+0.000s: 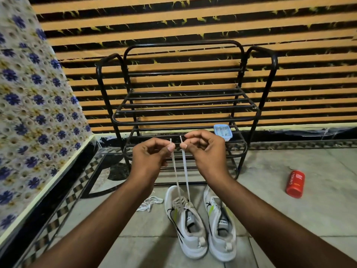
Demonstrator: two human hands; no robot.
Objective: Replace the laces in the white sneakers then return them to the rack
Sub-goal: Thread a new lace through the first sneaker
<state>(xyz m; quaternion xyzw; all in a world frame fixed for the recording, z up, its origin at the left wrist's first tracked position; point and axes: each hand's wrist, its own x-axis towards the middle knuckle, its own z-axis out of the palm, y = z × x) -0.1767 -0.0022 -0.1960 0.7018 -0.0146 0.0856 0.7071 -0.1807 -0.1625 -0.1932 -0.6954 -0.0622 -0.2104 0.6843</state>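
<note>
The rack [183,105] is set on the floor [318,219] at 12 o'clock, with the wall [193,20] behind it. A small tray [228,138] is seated on a lower shelf of the rack, at its 3 o'clock end. Before the rack, at 6 o'clock, the left sneaker [185,225] and the right sneaker [220,229] are placed side by side on the floor, toes toward the rack. A lace [185,171] is led up from the left sneaker, and its ends are pinched above it in the left hand [152,157] and the right hand [204,149]. A loose lace [150,204] is left on the floor at 9 o'clock of the left sneaker. A canister [295,184] is laid on the floor at 3 o'clock, well apart from the sneakers.
</note>
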